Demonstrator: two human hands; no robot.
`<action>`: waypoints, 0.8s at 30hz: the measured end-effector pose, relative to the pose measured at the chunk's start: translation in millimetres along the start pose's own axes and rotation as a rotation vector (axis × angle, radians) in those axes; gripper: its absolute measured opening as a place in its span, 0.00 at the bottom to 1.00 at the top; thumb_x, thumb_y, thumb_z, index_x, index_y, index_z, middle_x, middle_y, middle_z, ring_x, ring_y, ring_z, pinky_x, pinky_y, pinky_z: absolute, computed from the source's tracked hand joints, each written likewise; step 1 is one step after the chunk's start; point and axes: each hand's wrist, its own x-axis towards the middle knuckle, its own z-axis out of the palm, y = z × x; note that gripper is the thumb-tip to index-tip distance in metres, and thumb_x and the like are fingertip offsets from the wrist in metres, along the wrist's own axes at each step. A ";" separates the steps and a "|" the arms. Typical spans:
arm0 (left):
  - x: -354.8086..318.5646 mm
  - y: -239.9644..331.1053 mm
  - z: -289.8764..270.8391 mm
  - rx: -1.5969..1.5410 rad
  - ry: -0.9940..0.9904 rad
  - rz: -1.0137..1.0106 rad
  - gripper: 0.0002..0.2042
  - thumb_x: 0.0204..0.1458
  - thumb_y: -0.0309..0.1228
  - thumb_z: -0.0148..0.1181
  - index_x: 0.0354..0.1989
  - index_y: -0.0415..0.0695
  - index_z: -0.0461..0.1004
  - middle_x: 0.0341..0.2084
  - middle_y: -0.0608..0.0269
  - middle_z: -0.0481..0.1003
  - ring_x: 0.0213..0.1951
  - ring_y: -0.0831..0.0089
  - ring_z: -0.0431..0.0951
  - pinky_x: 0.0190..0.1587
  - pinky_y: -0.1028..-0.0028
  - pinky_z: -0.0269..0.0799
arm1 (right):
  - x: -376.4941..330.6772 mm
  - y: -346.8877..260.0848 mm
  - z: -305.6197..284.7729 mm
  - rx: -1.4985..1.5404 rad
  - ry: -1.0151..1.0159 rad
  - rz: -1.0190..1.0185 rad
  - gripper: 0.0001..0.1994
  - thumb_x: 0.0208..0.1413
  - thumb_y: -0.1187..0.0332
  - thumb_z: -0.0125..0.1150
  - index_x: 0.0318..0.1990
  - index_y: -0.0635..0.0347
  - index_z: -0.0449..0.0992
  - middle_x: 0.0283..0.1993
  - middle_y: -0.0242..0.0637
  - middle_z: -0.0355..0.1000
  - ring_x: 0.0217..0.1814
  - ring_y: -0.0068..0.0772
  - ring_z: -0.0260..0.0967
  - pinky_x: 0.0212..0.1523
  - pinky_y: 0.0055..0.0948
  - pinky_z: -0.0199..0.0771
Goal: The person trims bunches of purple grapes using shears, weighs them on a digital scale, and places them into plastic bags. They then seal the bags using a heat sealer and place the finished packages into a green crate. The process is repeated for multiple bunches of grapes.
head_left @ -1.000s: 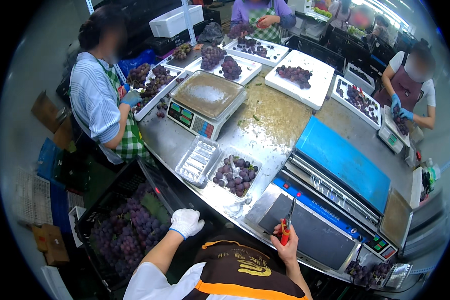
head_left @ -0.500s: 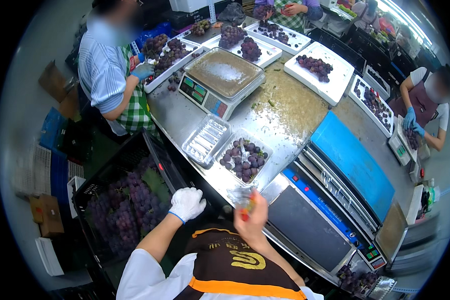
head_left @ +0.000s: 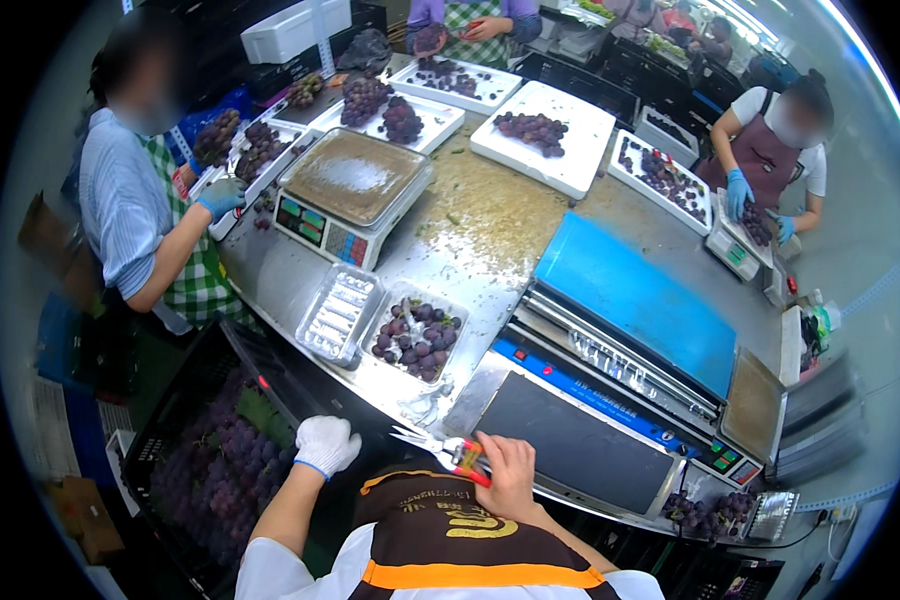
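Observation:
My right hand (head_left: 510, 474) grips a pair of pruning shears (head_left: 467, 459) with red and yellow handles; their blades are spread and point left over the table's near edge. My left hand (head_left: 327, 446), in a white glove, is curled into a loose fist with nothing visible in it. It hovers between the table edge and a black crate (head_left: 260, 368) of dark purple grapes (head_left: 210, 465). Ahead of the shears, loose-looking grapes (head_left: 420, 343) fill a clear plastic tray on the steel table. Beside it stand stacked clear trays (head_left: 340, 313). Crumpled clear film (head_left: 425, 405) lies nearer me.
A weighing scale (head_left: 355, 175) stands at the far left, and a film-wrapping machine (head_left: 580, 400) with a blue cover takes up the right. White foam trays (head_left: 545, 180) with grapes line the far side. Co-workers stand left (head_left: 135, 220), far (head_left: 470, 25) and right (head_left: 770, 150).
The view has turned right, so the table sits further left. The shears, blurred before, now show spread blades pointing left. My left hand stays loosely curled.

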 end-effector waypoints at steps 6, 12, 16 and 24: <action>1.7 0.7 -0.5 0.063 -0.131 -0.022 0.19 0.49 0.46 0.49 0.30 0.44 0.80 0.29 0.53 0.79 0.34 0.57 0.80 0.37 0.60 0.75 | -31.7 42.8 -21.2 0.028 0.191 0.141 0.30 0.34 0.74 0.68 0.52 0.63 0.69 0.44 0.45 0.68 0.44 0.48 0.65 0.44 0.40 0.63; 13.0 -4.8 -11.6 0.060 -0.216 0.066 0.20 0.49 0.48 0.50 0.31 0.44 0.80 0.31 0.53 0.79 0.36 0.56 0.79 0.40 0.60 0.74 | -25.3 62.4 -24.1 -0.031 0.392 0.229 0.31 0.35 0.76 0.69 0.52 0.68 0.67 0.45 0.51 0.67 0.43 0.53 0.64 0.46 0.43 0.64; 51.3 -36.5 -38.2 -0.191 -0.424 0.251 0.24 0.50 0.54 0.52 0.38 0.45 0.79 0.35 0.51 0.78 0.38 0.57 0.78 0.44 0.65 0.72 | 3.2 66.0 -7.4 0.015 0.413 0.212 0.30 0.36 0.77 0.68 0.53 0.68 0.66 0.45 0.51 0.67 0.44 0.54 0.64 0.47 0.43 0.64; 213.0 -62.0 -210.8 -0.610 0.188 0.263 0.16 0.48 0.42 0.53 0.37 0.44 0.78 0.32 0.50 0.78 0.34 0.60 0.79 0.39 0.65 0.73 | 71.8 71.6 32.9 -0.015 0.348 0.180 0.31 0.35 0.78 0.67 0.53 0.68 0.65 0.45 0.52 0.66 0.45 0.56 0.64 0.48 0.45 0.64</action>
